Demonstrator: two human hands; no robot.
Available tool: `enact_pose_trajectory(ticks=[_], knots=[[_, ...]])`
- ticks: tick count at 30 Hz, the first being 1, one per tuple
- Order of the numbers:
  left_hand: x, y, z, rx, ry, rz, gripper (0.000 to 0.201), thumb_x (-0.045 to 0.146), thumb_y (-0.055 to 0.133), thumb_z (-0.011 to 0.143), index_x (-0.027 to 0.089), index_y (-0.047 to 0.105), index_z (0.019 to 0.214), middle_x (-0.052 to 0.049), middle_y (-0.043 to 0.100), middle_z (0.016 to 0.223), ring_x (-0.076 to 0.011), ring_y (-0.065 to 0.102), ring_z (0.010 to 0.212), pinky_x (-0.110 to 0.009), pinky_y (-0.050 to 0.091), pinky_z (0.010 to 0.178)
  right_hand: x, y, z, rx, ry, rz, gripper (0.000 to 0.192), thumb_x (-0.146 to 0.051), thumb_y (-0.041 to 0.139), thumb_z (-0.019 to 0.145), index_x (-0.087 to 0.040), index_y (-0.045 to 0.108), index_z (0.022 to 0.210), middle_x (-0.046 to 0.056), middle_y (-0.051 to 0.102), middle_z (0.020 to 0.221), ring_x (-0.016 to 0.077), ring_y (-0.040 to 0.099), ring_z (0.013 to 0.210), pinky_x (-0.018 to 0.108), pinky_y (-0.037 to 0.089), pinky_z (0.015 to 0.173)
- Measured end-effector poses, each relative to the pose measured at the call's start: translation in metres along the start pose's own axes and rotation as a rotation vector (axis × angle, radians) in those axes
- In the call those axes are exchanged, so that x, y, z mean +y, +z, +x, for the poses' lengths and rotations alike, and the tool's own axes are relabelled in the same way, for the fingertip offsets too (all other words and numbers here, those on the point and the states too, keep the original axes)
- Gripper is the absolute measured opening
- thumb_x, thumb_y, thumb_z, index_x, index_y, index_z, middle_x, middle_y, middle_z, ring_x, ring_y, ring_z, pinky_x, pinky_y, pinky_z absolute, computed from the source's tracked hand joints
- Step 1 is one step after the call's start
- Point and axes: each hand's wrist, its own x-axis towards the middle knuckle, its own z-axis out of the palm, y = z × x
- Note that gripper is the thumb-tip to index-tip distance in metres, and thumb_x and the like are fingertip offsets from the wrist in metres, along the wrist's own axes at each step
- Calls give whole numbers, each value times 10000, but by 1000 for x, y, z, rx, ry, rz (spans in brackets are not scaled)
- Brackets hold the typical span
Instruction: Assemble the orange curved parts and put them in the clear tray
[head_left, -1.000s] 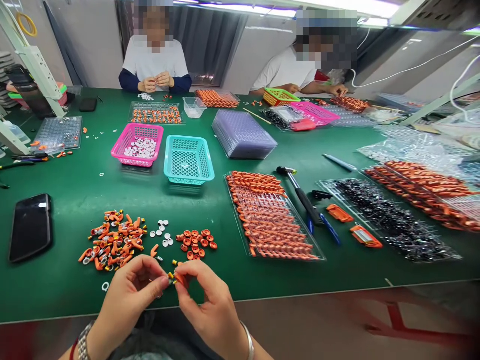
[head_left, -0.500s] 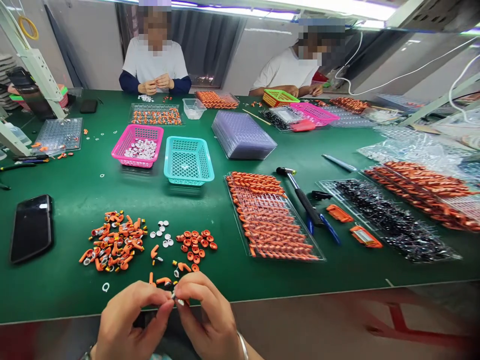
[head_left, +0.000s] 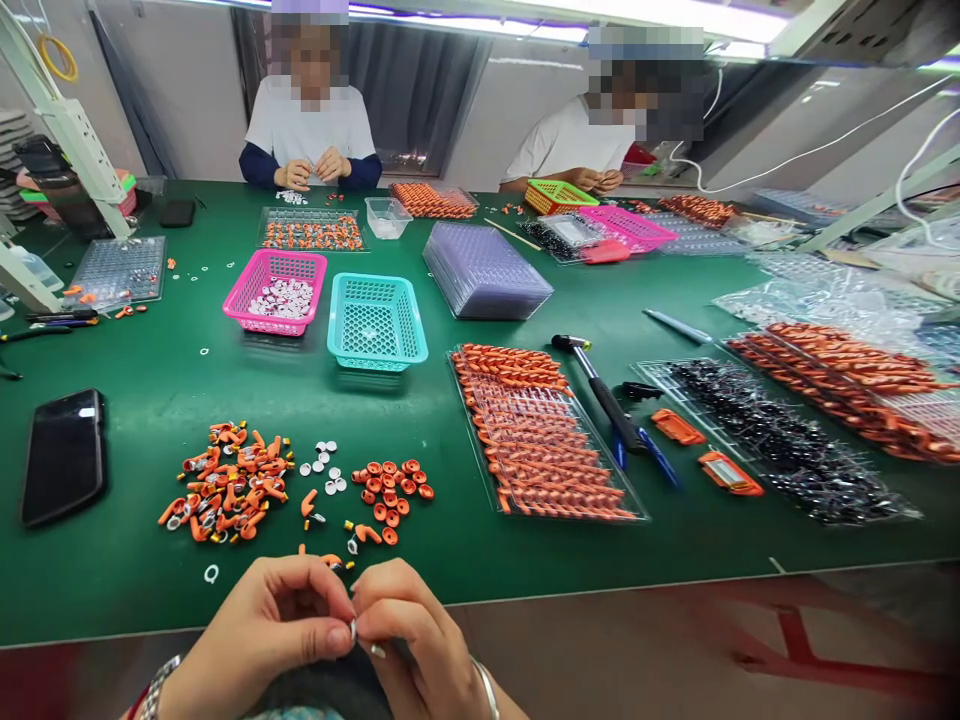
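My left hand (head_left: 289,615) and my right hand (head_left: 420,625) meet at the table's front edge, fingertips pinched together. Between them is a small white part (head_left: 353,630), mostly covered by the fingers, so its kind does not show. Another small pale piece (head_left: 377,650) pokes out under my right fingers. Just beyond my hands lie a few orange stem pieces with black and yellow ends (head_left: 367,534). Orange round cups (head_left: 394,490) and small white discs (head_left: 330,470) are grouped behind these. To the left is a heap of orange earbud-like housings (head_left: 232,485).
A phone (head_left: 64,458) lies at left. Pink (head_left: 315,290) and turquoise baskets (head_left: 379,362) stand mid-table before stacked clear trays (head_left: 487,270). At right are a tray of orange parts (head_left: 551,440), a hammer (head_left: 607,395) and black parts (head_left: 787,440). Two people work opposite.
Both my hands have drawn slightly down toward me, still pinched together; the left wrist's bracelet now shows more. The co-worker at right has moved their hands a little left.
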Motion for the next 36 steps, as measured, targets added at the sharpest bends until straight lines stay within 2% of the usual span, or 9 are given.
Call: enact_pose_trajectory(ticks=[5,9,16,20,25,28,32,36], knots=[[-4,-1,-1,-45,-84,-32,264,334,901,598,145,733,675,17,633,580,-75,499,526,-186,389,532,0,-6,-2,-67,35,61,195,-152,455,972,-219,548,1129,80,620,877,188,619,785,302,573,680],[-4,0,-5,-81,-42,14,216,311,889,622,164,735,658,15,639,618,-95,536,579,-198,415,572,-2,-10,0,-97,54,90,140,-214,469,977,-235,585,1053,57,611,822,179,614,749,289,550,661],[9,2,-7,-23,188,481,218,384,834,693,210,740,602,-8,648,629,-153,566,621,-260,440,608,-6,-12,3,-122,89,111,111,-228,501,961,-245,610,956,39,611,787,163,613,700,266,526,628],[11,2,-9,-31,321,636,185,351,794,755,220,743,634,-18,653,671,-151,591,635,-237,451,586,-6,-14,6,-135,80,129,91,-221,518,949,-241,606,938,39,615,775,164,613,694,266,527,625],[14,1,-14,-118,447,791,134,220,748,801,228,745,667,-12,618,737,-125,595,633,-194,467,571,-5,-18,10,-203,18,156,164,-266,437,996,-251,589,937,48,631,771,170,606,710,284,526,644],[16,2,-19,-168,486,899,248,120,601,876,241,740,711,-17,609,770,-116,601,631,-188,476,581,-5,-19,11,-231,1,153,173,-273,422,1002,-251,579,933,48,622,765,170,598,705,290,522,641],[13,4,-24,-84,665,1051,317,104,496,913,268,714,751,-17,601,742,-142,576,652,-238,452,620,-4,-20,9,-221,1,149,151,-269,430,998,-255,572,950,46,625,770,175,603,717,300,524,650],[8,5,-25,-2,798,1065,292,199,466,971,264,692,799,-21,587,706,-161,520,649,-276,407,619,-3,-18,5,-172,12,135,85,-244,479,970,-251,563,972,44,623,771,174,597,694,296,509,629]])
